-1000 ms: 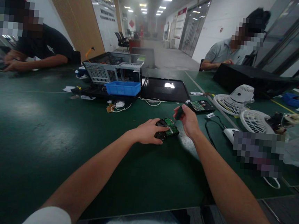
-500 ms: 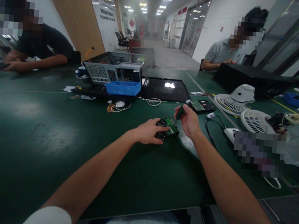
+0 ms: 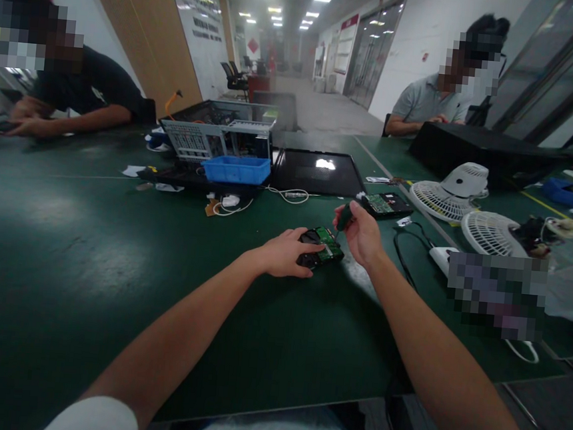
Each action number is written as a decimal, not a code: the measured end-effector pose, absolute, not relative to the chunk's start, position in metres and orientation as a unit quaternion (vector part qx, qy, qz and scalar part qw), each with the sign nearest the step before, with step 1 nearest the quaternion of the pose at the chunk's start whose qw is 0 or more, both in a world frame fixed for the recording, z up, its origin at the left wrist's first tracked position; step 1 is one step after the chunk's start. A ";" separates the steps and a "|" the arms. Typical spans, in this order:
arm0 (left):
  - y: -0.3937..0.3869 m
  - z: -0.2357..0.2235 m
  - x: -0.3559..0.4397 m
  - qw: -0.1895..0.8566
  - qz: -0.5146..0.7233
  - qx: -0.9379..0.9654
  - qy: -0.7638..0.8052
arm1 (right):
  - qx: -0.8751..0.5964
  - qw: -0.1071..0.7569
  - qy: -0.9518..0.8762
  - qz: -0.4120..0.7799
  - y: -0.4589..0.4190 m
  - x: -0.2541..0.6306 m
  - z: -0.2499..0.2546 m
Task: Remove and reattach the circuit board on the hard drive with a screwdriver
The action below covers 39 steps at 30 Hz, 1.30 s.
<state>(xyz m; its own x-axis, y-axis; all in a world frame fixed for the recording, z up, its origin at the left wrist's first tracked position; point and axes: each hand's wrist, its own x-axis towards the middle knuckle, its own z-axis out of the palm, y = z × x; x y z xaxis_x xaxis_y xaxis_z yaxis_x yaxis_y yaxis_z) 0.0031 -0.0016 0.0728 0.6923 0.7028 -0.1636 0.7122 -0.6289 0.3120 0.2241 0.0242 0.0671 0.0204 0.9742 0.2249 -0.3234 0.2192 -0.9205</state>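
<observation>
A hard drive (image 3: 331, 244) with its green circuit board facing up lies on the green table in front of me. My left hand (image 3: 288, 253) grips it from the left, thumb across the board and fingers along the far side. In my right hand (image 3: 362, 234) is a screwdriver (image 3: 345, 218) with a dark green handle, held steeply in closed fingers. Its shaft points down at the right part of the board; the exact spot of the tip is too small to make out. Just beyond my right hand rests a second hard drive (image 3: 388, 204), also board side up.
An opened computer case (image 3: 213, 138) stands at the back left behind a blue bin (image 3: 237, 169). Beside it lies a black glossy panel (image 3: 317, 172). On the right are white fan parts (image 3: 446, 192), a power strip (image 3: 443, 259) and a black box (image 3: 477, 151). Two people sit across the table.
</observation>
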 end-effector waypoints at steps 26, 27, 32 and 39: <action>0.000 0.071 0.002 0.180 -0.011 0.902 0.393 | -0.300 0.672 -0.409 0.540 0.027 0.233 0.074; 0.000 0.070 0.002 0.180 -0.011 0.902 0.393 | -0.298 0.670 -0.405 0.546 0.026 0.233 0.075; 0.000 0.070 0.002 0.173 -0.013 0.904 0.392 | -0.297 0.653 -0.397 0.572 0.024 0.235 0.078; 0.000 0.069 0.001 0.178 -0.010 0.902 0.394 | -0.291 0.648 -0.440 0.549 0.025 0.235 0.079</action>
<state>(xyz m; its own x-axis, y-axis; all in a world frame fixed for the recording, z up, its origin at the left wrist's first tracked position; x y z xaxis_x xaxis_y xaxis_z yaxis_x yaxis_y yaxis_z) 0.0015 0.0001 0.0695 0.6893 0.7069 -0.1586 0.7142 -0.6261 0.3131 0.2354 0.0245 0.0789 0.0098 0.9680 0.2506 -0.4563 0.2273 -0.8603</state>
